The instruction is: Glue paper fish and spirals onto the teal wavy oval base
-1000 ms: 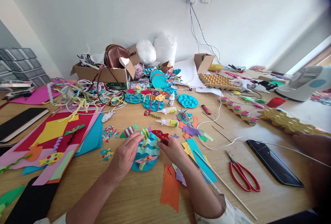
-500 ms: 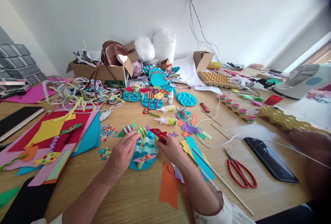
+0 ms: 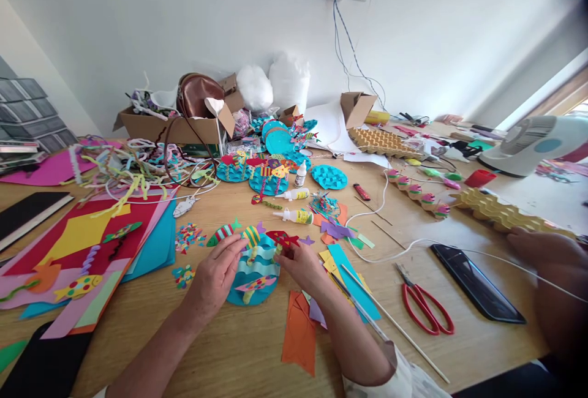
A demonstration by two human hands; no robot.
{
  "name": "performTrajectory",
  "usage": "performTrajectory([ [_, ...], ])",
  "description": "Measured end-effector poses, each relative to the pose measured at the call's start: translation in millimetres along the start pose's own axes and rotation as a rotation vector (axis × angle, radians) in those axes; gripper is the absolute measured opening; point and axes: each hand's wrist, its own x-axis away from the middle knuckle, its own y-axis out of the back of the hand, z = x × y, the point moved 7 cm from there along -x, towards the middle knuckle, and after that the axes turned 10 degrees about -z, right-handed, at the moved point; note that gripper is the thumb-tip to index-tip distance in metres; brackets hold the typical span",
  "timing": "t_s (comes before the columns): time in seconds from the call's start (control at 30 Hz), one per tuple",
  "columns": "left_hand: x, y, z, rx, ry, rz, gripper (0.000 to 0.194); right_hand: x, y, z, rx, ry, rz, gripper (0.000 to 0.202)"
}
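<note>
A round blue base with wavy light-blue strips lies on the table between my hands. A pink patterned paper fish stands on its front part. My left hand is closed at the base's left edge, by a striped green and red fish and a yellow-green striped fish; its fingertips are partly hidden. At the base's right edge, my right hand pinches a red paper fish near its pale twisted stem.
Glue bottles lie behind the base. Red-handled scissors, a dark phone-like slab and thin sticks lie to the right. Coloured sheets are at the left. Another person's hand touches an egg-carton strip.
The view has shifted slightly. Both of my hands stay in nearly the same places around the blue base.
</note>
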Motion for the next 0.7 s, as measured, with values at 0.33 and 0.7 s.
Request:
performTrajectory([
  [0.33,-3.6,2.5,-3.2,-0.017,-0.032,-0.020,0.025,2.0,0.7,3.8,0.023,0.038,0.041,0.014],
  [0.7,-6.0,5.3,-2.1,-0.001,-0.044,-0.026,0.024,5.2,8.8,9.4,0.164,-0.054,0.101,0.026],
])
